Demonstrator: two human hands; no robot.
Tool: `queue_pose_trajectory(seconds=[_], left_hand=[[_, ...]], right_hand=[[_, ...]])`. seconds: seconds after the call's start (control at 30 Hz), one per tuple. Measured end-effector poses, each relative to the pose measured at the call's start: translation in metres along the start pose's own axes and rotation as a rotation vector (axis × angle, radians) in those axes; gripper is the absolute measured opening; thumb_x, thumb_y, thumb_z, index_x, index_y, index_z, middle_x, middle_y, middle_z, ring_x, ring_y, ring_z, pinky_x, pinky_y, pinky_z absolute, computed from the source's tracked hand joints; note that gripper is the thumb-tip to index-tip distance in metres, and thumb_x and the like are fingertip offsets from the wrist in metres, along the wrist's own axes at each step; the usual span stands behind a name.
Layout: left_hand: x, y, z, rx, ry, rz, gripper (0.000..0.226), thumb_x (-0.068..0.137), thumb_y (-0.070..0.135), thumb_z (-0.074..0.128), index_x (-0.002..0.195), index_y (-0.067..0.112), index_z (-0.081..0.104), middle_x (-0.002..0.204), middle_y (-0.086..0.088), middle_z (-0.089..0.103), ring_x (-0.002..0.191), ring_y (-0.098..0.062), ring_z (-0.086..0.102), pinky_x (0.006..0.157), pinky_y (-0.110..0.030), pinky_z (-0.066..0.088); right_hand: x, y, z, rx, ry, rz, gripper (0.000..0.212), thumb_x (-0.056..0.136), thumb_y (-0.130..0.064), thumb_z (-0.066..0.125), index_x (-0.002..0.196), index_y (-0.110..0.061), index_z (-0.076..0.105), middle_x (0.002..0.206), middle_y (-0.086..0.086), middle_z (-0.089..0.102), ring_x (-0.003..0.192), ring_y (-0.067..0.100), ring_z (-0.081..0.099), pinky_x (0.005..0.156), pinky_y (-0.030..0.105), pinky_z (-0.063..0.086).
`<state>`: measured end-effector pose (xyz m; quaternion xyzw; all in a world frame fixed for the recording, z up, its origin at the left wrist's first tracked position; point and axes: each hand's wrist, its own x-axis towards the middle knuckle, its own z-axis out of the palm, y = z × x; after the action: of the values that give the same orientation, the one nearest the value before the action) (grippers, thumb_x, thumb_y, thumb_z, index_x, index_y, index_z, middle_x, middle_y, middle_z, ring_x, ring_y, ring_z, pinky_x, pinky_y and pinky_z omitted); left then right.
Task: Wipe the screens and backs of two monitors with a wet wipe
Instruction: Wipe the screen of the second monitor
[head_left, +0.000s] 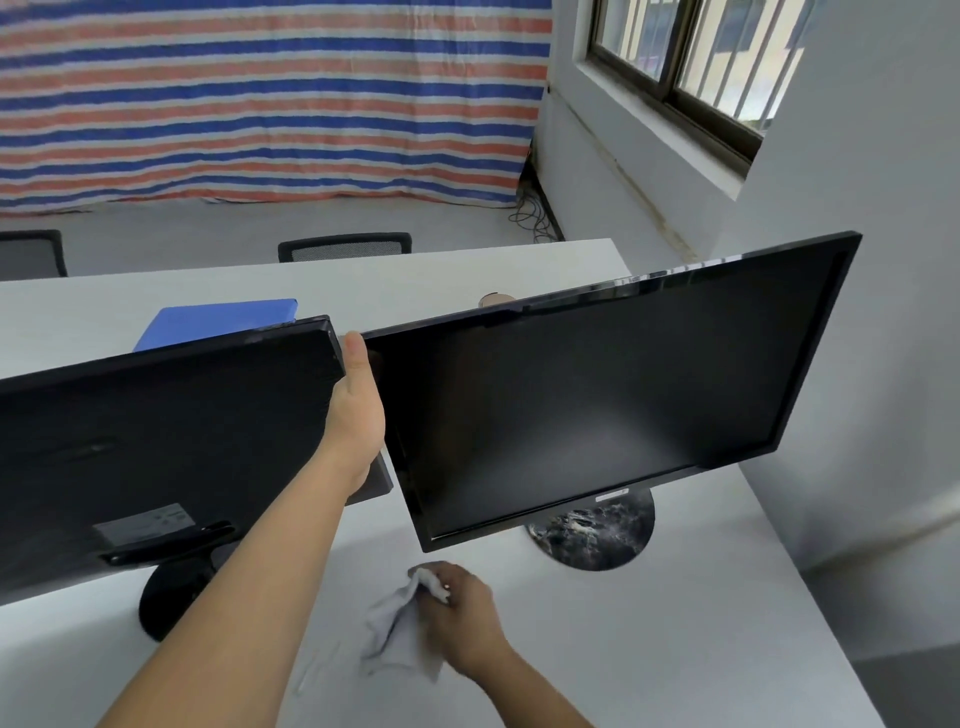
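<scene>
1. Fingers of the right hand pinch a crumpled wipe, low at the desk.
2. Just above and beyond that grip stands the right monitor, with its screen facing the person.
3. Up-left of it, the left hand clasps the right edge of the left monitor, whose back faces the person.

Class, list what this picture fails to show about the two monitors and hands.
Head view:
Screen of left monitor: faces away, only its back shows.
Back of right monitor: hidden by its own screen.
Fingers of left hand: behind that monitor's edge.
Back label: too blurred to read.
</scene>
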<state>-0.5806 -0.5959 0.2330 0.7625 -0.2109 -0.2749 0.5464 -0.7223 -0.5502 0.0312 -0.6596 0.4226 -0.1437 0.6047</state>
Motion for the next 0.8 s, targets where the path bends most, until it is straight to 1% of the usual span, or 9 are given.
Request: queue_pose_trajectory(seconds=[0.17, 0.23, 0.3, 0.37, 0.43, 0.5, 0.57, 0.63, 0.8], left_hand=[[-0.002, -0.001, 0.006, -0.035, 0.028, 0.011, 0.047, 0.097, 0.065, 0.013, 0.07, 0.031, 0.029, 0.073, 0.015, 0.027, 0.061, 0.001, 0.025, 0.055, -0.019, 0.026], [0.0, -0.006, 0.006, -0.054, 0.04, 0.016, 0.048, 0.097, 0.066, 0.013, 0.076, 0.032, 0.039, 0.077, 0.014, 0.035, 0.066, 0.001, 0.032, 0.063, -0.015, 0.033], [0.003, -0.011, 0.002, -0.084, 0.023, 0.021, 0.068, 0.095, 0.069, 0.014, 0.121, 0.023, 0.056, 0.11, 0.004, 0.057, 0.102, -0.008, 0.052, 0.101, -0.021, 0.034], [0.004, -0.012, 0.001, -0.064, 0.021, 0.015, 0.085, 0.092, 0.074, 0.016, 0.152, 0.016, 0.031, 0.153, -0.003, 0.039, 0.142, -0.019, 0.033, 0.118, -0.037, 0.016], [0.005, -0.02, -0.001, -0.072, 0.041, 0.037, 0.086, 0.091, 0.077, 0.018, 0.153, 0.018, 0.029, 0.158, -0.002, 0.032, 0.146, -0.022, 0.026, 0.121, -0.041, 0.016], [-0.003, -0.033, 0.001, -0.067, 0.092, 0.101, 0.082, 0.092, 0.075, 0.021, 0.137, 0.013, 0.05, 0.139, -0.009, 0.053, 0.13, -0.025, 0.048, 0.113, -0.042, 0.034], [-0.018, -0.052, 0.005, 0.008, 0.194, 0.241, 0.058, 0.099, 0.055, 0.027, 0.088, 0.005, 0.055, 0.083, -0.012, 0.057, 0.075, -0.022, 0.055, 0.076, -0.04, 0.045], [-0.034, -0.082, 0.016, 0.109, 0.281, 0.293, 0.039, 0.098, 0.03, 0.035, 0.067, 0.006, 0.035, 0.063, -0.013, 0.035, 0.056, -0.021, 0.033, 0.056, -0.04, 0.032], [-0.074, -0.15, 0.063, 0.096, 0.243, -0.019, 0.043, 0.095, 0.012, 0.054, 0.136, 0.003, 0.044, 0.123, -0.008, 0.051, 0.101, -0.021, 0.052, 0.084, -0.037, 0.041]], right_hand=[[0.03, 0.004, -0.062, 0.317, 0.822, 0.26, 0.015, 0.091, -0.016, 0.041, 0.081, -0.012, 0.052, 0.081, 0.009, 0.06, 0.077, 0.027, 0.058, 0.068, 0.032, 0.043], [0.032, -0.013, -0.055, 0.316, 0.537, 0.129, 0.021, 0.082, -0.025, 0.036, 0.08, -0.014, 0.054, 0.078, 0.006, 0.061, 0.07, 0.022, 0.056, 0.061, 0.03, 0.042], [0.021, -0.029, -0.037, 0.328, 0.044, 0.143, 0.023, 0.092, -0.033, 0.042, 0.098, -0.022, 0.061, 0.092, 0.003, 0.068, 0.081, 0.019, 0.064, 0.061, 0.025, 0.049], [0.007, -0.03, -0.027, 0.369, -0.215, 0.153, 0.022, 0.098, -0.037, 0.048, 0.109, -0.027, 0.063, 0.103, -0.006, 0.071, 0.095, 0.014, 0.066, 0.074, 0.024, 0.055], [-0.002, -0.022, -0.032, 0.401, -0.2, 0.168, 0.026, 0.095, -0.045, 0.049, 0.114, -0.035, 0.064, 0.112, -0.01, 0.07, 0.109, 0.016, 0.064, 0.089, 0.037, 0.055], [-0.013, -0.004, -0.053, 0.422, -0.121, 0.187, 0.025, 0.096, -0.043, 0.051, 0.114, -0.035, 0.066, 0.113, -0.008, 0.071, 0.106, 0.017, 0.064, 0.083, 0.038, 0.055], [-0.023, 0.018, -0.086, 0.393, -0.004, 0.207, 0.022, 0.096, -0.036, 0.054, 0.113, -0.029, 0.068, 0.108, -0.002, 0.072, 0.093, 0.017, 0.064, 0.068, 0.034, 0.053], [-0.035, 0.042, -0.124, 0.36, 0.088, 0.236, 0.025, 0.094, -0.026, 0.061, 0.119, -0.02, 0.064, 0.106, 0.004, 0.072, 0.091, 0.02, 0.067, 0.067, 0.034, 0.056], [-0.058, 0.072, -0.186, 0.376, 0.113, 0.348, 0.043, 0.085, -0.006, 0.072, 0.123, -0.016, 0.056, 0.112, 0.009, 0.064, 0.091, 0.019, 0.069, 0.072, 0.027, 0.056]])
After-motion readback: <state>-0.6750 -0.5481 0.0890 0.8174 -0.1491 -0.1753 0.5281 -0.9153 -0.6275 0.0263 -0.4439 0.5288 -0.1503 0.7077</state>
